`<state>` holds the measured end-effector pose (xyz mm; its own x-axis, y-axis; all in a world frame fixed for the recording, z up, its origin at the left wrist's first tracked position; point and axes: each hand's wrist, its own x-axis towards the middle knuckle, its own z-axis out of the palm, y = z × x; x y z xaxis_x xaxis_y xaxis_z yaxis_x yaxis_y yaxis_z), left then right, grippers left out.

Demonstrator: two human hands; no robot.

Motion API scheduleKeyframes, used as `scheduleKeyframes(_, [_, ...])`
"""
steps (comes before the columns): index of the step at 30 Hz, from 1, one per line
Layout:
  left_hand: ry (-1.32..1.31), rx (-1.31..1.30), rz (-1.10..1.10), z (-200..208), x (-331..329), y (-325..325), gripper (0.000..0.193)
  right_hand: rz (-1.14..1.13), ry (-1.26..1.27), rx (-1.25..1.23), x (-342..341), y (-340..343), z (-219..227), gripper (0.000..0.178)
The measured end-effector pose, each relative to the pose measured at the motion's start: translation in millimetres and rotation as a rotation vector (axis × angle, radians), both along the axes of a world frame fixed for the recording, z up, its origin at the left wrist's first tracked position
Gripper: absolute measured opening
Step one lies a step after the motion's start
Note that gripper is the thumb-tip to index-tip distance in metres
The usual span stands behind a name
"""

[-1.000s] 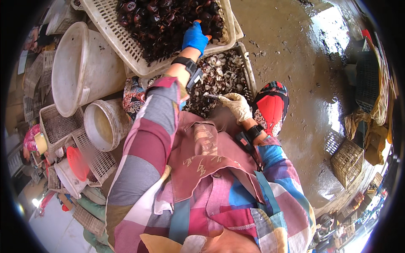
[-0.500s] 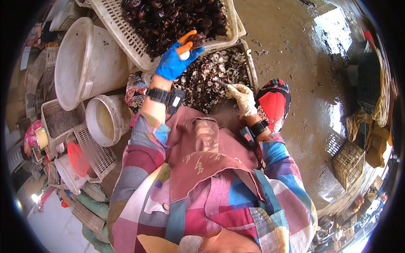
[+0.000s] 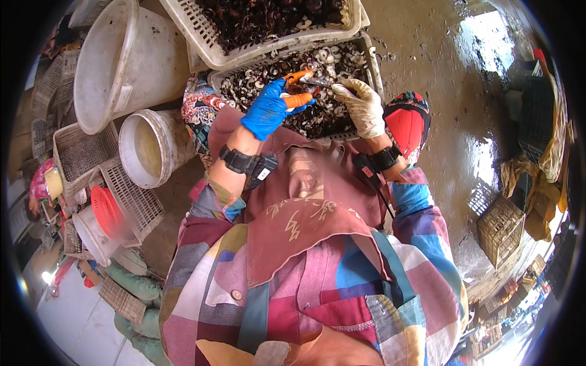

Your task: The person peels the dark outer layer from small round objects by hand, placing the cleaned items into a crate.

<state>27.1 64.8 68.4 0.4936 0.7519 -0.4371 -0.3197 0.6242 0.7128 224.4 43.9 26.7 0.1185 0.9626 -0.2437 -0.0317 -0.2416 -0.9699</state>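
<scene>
My left hand (image 3: 271,108), in a blue glove with orange finger covers, is closed around a dark reddish-brown bulb (image 3: 314,90) that looks like a water chestnut. My right hand (image 3: 360,105) wears an off-white glove and grips a small knife (image 3: 318,81), its blade laid against the bulb. Both hands are over a lower crate (image 3: 373,72) of white and dark brown peelings (image 3: 329,114). Beyond it, an upper pale crate (image 3: 215,52) holds a heap of dark bulbs (image 3: 268,21). My fingers partly hide the bulb.
Left of my legs stand a large white tub (image 3: 155,67), a smaller white bucket (image 3: 166,146) and plastic crates (image 3: 85,137), with a red basket (image 3: 108,210) behind. Wet muddy floor (image 3: 452,158) spreads to the right, where another crate (image 3: 500,232) stands. My red shoe (image 3: 404,128) is beside the peelings crate.
My left hand has come back from the upper crate with a dark bulb and now meets my right hand. The knife has moved onto the bulb. The view has shifted slightly.
</scene>
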Motion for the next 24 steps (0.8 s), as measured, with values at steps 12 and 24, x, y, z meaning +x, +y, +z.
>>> scheduleKeyframes(12, [0.147, 0.142, 0.099, -19.3, -3.7, -12.0, 0.046, 0.010, 0.035, -0.069, 7.4, -18.3, 14.5, 0.015])
scheduleKeyframes(24, [0.446, 0.471, -0.110, -30.8, -10.4, -26.6, 0.042, 0.395, -0.674, 0.271, 29.6, -13.7, 22.6, 0.017])
